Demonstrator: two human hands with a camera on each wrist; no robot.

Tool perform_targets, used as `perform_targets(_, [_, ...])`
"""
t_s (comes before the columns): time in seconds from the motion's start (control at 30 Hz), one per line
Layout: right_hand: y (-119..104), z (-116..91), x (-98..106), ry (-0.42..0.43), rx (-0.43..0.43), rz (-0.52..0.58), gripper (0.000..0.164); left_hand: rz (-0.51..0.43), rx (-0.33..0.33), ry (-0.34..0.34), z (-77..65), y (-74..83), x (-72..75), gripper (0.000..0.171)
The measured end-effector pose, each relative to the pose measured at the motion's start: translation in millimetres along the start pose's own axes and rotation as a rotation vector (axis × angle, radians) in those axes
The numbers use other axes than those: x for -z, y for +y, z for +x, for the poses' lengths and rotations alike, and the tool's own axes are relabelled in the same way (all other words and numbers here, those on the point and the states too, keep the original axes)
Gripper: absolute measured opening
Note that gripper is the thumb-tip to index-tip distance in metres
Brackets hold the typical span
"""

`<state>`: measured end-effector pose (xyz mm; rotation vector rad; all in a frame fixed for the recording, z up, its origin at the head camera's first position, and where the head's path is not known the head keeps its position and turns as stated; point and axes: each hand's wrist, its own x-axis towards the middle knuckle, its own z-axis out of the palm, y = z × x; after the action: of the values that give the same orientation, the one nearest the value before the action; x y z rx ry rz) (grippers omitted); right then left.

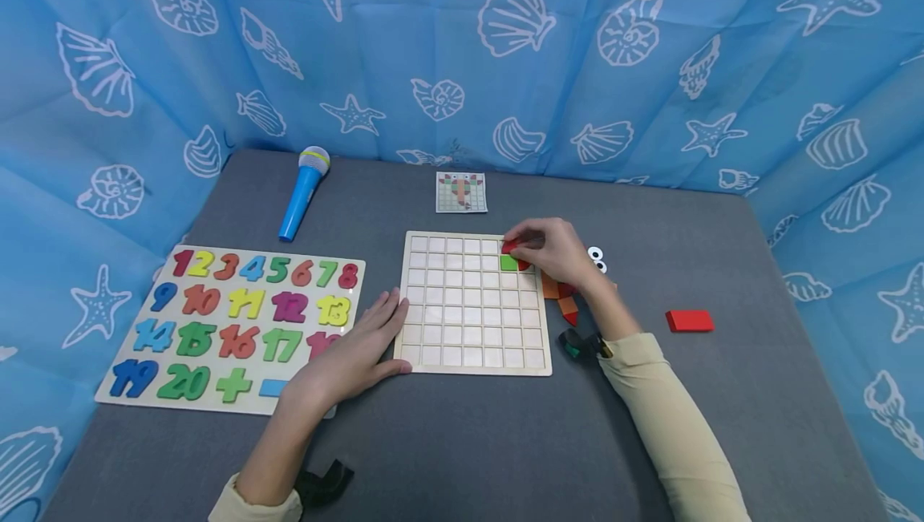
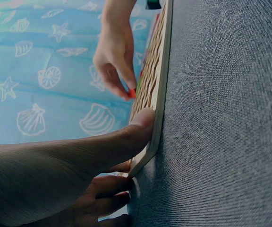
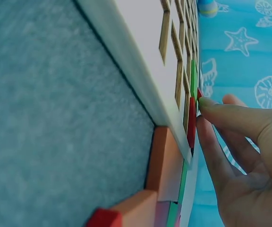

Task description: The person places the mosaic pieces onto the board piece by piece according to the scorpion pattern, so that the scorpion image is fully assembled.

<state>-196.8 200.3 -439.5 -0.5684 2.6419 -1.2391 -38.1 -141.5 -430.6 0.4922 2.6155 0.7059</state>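
Note:
A wooden grid board (image 1: 472, 293) lies flat on the table. My left hand (image 1: 364, 350) rests along its left edge; in the left wrist view the thumb (image 2: 144, 118) presses on the rim. Over the board's top right corner, my right hand (image 1: 552, 251) pinches a small red piece (image 1: 509, 248) at the cells. Just below that sits a green square (image 1: 508, 263), with another red piece (image 1: 523, 265) beside it, partly covered by the fingers. The right wrist view shows this second red piece (image 3: 191, 123) lying in the board, close under the fingertips.
Orange and red blocks (image 1: 568, 307) and white eye pieces (image 1: 596, 257) lie right of the board, partly behind my right arm. Farther right is a red block (image 1: 689, 321). A picture card (image 1: 461, 192) lies behind, a number puzzle (image 1: 238, 329) and blue toy microphone (image 1: 303, 193) left.

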Motion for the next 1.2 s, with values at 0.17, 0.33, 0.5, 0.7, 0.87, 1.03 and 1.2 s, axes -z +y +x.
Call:
perform_targets(0.17, [-2.2, 2.8, -0.6, -0.028, -0.029, -0.033, 0.02, -0.004, -0.003, -0.001, 0.6, -0.8, -0.9, 0.097])
perform_targets(0.33, [-4.1, 2.7, 0.3, -0.039, -0.046, -0.045, 0.021, -0.019, -0.023, 0.031, 4.7, -12.0, -11.3, 0.101])
perform_targets(0.5, [-3.8, 3.1, -0.8, -0.023, -0.042, -0.071, 0.018, -0.03, -0.016, 0.014, 0.8, -4.1, -3.7, 0.098])
perform_targets(0.7, [-6.3, 4.0, -1.5, -0.023, -0.044, -0.077, 0.017, -0.026, -0.041, 0.035, 1.5, -7.5, -6.7, 0.1])
perform_targets(0.87, [-4.6, 2.3, -0.3, -0.014, -0.04, -0.07, 0.017, -0.037, -0.048, 0.042, 1.0, -8.4, -7.2, 0.101])
perform_targets(1.03, [2.1, -4.6, 7.1, 0.024, -0.049, -0.054, 0.018, -0.034, -0.043, 0.044, 0.3, -8.5, -7.5, 0.1])
perform_targets(1.2, [10.3, -15.9, 20.3, 0.059, -0.062, -0.054, 0.018, -0.034, -0.028, 0.018, -0.1, -3.6, -2.9, 0.098])
